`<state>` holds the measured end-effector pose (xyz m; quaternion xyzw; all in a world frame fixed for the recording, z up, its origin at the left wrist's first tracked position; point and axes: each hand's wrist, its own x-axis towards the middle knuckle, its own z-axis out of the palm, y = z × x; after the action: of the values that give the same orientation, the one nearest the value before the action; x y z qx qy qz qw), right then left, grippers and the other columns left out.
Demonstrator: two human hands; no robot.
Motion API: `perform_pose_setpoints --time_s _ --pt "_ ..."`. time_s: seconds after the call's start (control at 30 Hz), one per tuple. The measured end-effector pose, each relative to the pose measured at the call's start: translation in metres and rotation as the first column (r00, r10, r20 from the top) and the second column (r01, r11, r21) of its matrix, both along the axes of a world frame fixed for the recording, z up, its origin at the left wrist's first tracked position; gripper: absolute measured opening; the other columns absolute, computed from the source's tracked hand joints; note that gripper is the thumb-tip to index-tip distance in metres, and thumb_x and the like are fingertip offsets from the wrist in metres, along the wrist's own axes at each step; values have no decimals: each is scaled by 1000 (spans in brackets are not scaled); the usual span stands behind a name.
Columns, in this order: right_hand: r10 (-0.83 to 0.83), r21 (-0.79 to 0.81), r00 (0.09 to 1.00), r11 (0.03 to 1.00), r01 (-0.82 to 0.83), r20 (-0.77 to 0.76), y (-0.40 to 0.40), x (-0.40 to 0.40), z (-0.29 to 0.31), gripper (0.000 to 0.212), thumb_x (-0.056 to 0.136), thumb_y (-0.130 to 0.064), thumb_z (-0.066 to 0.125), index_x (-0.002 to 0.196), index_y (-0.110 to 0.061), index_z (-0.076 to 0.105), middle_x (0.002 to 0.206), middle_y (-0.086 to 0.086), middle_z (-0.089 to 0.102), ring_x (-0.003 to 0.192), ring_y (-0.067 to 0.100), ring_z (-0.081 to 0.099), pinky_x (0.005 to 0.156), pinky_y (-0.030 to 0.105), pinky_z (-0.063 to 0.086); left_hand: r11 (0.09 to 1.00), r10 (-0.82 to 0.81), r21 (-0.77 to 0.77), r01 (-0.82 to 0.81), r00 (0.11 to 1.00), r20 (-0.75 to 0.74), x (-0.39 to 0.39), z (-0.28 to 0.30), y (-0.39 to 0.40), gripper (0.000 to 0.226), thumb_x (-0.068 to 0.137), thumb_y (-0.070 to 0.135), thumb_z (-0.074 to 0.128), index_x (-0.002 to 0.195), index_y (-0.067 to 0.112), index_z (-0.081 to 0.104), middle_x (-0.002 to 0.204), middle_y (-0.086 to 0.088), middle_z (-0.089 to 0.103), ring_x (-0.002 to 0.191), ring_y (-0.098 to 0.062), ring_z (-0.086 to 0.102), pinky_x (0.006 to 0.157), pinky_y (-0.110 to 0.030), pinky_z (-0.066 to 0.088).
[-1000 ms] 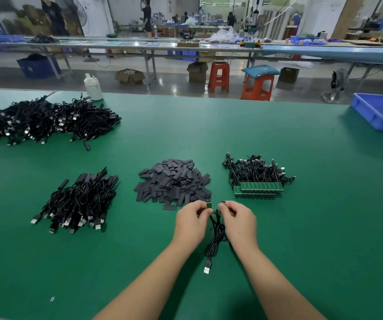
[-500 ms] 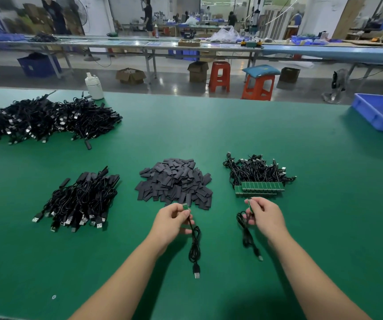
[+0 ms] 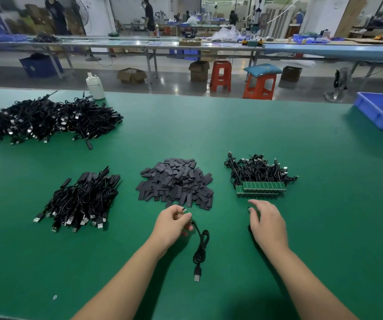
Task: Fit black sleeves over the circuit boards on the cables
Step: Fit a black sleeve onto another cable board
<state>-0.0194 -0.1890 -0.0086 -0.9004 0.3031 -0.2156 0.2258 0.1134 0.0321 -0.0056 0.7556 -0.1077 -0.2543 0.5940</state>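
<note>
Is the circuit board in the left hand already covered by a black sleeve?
No, the circuit board pinched in the left hand still shows bare green.

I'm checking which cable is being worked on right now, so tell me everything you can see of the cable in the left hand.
The cable is thin, black and glossy, looking like plastic-jacketed wire, bunched into a loose coil that lies on the green table. At its near end a black USB plug with a metal tip rests on the mat, pointing toward the person. At its far end a small green circuit board is pinched in the left hand, bare of any sleeve, just in front of the pile of black sleeves.
</note>
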Motion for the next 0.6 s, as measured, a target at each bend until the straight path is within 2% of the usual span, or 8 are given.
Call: perform_pose_setpoints --time_s 0.07,0.17,0.23,0.27,0.33,0.4,0.53,0.6 --pt "96 229 995 968 -103 41 17 6 4 23 101 -23 53 118 -22 68 101 -10 72 92 6 66 84 29 53 997 -45 -62 42 998 -50 -7 3 -9 13 97 11 59 95 -1 60 77 -15 71 68 -19 71 60 -30 56" --pt "289 673 956 699 -242 43 49 15 3 26 103 -37 49 124 -29 62 105 -14 71 97 -2 65 92 24 50 983 -100 -169 77 987 -129 -18 8 -23 13 97 10 59 92 -1 63 76 -11 73 70 -21 71 60 -28 56" --pt "255 806 955 528 -269 152 62 19 -4 24 102 -29 54 123 -23 61 107 -5 73 97 4 68 91 25 52 979 -114 -184 91 986 -119 -21 8 -29 13 95 12 62 91 0 65 74 -9 71 64 -17 66 57 -25 51" --pt "218 834 957 478 -276 192 65 20 -7 21 101 -21 55 122 -18 61 102 2 74 91 8 69 87 26 55 983 -103 -159 88 991 -90 -22 8 -31 13 94 14 64 89 1 67 72 -6 69 62 -15 61 57 -24 48" --pt "190 847 960 458 -272 205 67 21 -11 17 101 -8 53 115 -11 62 87 8 69 75 11 66 75 26 56 993 -63 -102 59 997 -33 -21 5 -34 14 91 17 68 85 5 70 71 -1 66 66 -12 53 64 -23 43" --pt "200 845 962 468 -260 186 65 23 -13 16 100 -6 52 108 -11 65 80 3 66 62 9 56 61 23 50 996 -48 -81 47 999 -19 -19 3 -36 14 90 17 70 81 7 72 72 3 67 69 -9 54 68 -21 42" --pt "252 829 956 495 -258 147 58 28 -14 16 100 -20 57 97 -19 73 80 -4 74 51 7 41 49 21 37 998 -64 -19 64 998 -11 -13 -1 -34 12 88 19 71 82 9 74 77 3 71 72 -7 58 74 -21 45" --pt "249 825 957 503 -258 148 55 27 -16 19 100 -24 57 95 -20 75 81 -3 75 50 8 40 47 21 36 997 -77 -5 77 997 -9 -11 -5 -32 9 87 20 73 82 13 74 75 8 70 69 -1 57 69 -12 45"
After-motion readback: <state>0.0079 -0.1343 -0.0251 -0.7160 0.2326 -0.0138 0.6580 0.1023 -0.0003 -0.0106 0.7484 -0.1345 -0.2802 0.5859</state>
